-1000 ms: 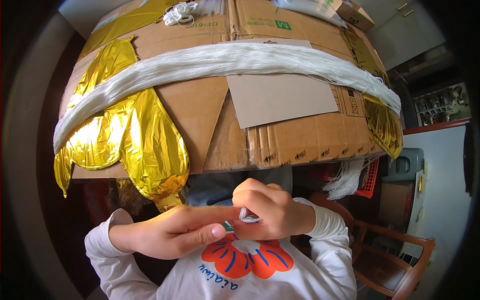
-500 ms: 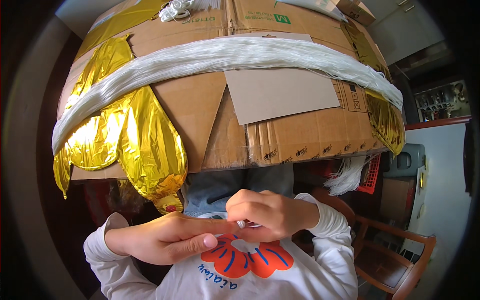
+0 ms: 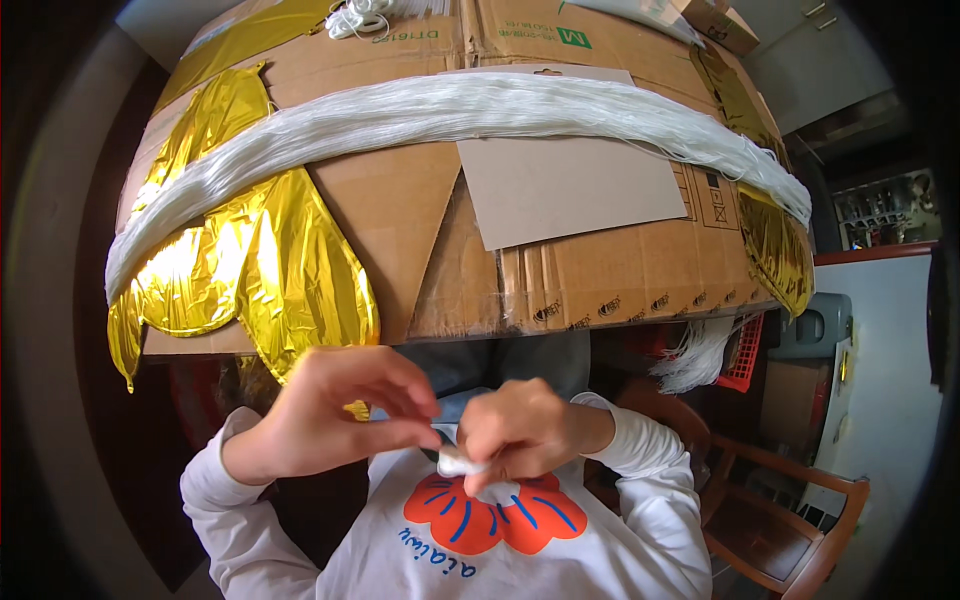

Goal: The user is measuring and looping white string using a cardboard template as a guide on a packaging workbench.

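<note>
In front of my chest, my right hand [image 3: 520, 425] is closed around a small bundle of white string [image 3: 458, 462], which is blurred and partly hidden by the fingers. My left hand [image 3: 345, 410] is just left of it, with its fingers curved and its thumb apart from them. The left thumb tip comes close to the bundle; whether it touches cannot be made out. Beyond both hands, a long thick hank of white string [image 3: 430, 108] lies across a large cardboard box [image 3: 390, 230].
A gold foil balloon, flat [image 3: 290, 260], hangs over the box's near left edge; another gold foil piece [image 3: 775, 250] hangs at the right. A grey card [image 3: 575, 190] lies under the hank. White strands [image 3: 700, 355] hang by a red basket [image 3: 742, 355]. A wooden chair [image 3: 790, 500] stands at right.
My left forefinger has come out of the wound white string, and that hand has lifted and its fingers have curled. The string bundle now sits in my right hand.
</note>
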Motion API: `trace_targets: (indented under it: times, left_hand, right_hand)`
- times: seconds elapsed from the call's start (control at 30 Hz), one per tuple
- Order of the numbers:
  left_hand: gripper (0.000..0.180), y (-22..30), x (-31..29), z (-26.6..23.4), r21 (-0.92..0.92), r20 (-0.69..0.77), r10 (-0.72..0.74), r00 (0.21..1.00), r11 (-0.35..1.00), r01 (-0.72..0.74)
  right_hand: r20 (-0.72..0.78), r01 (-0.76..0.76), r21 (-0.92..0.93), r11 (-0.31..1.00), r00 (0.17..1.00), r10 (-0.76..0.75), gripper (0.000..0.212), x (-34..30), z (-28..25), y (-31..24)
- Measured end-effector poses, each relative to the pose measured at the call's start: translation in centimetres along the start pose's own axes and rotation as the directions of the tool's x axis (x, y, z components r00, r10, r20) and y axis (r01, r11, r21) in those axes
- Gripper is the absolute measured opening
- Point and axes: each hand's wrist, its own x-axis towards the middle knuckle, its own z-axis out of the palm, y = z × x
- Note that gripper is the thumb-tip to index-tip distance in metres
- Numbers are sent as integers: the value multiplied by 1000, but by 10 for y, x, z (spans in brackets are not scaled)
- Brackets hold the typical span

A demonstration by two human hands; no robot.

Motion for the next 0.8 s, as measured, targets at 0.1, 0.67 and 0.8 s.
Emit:
trace_targets:
  times: [0.1,0.67,0.8]
  left_hand:
    - [31,-4,8,2,153,29,185,982,970,-188]
    - [26,50,91,-101,382,-264,246,933,914,-133]
    - [32,72,131,-163,439,-439,147,886,896,70]
  right_hand:
    - [-125,-65,-120,991,991,50,21,5,-8,-5]
    - [-613,-169,246,954,735,288,10,111,-70,2]
    - [-565,-216,248,945,760,322,13,176,-119,10]
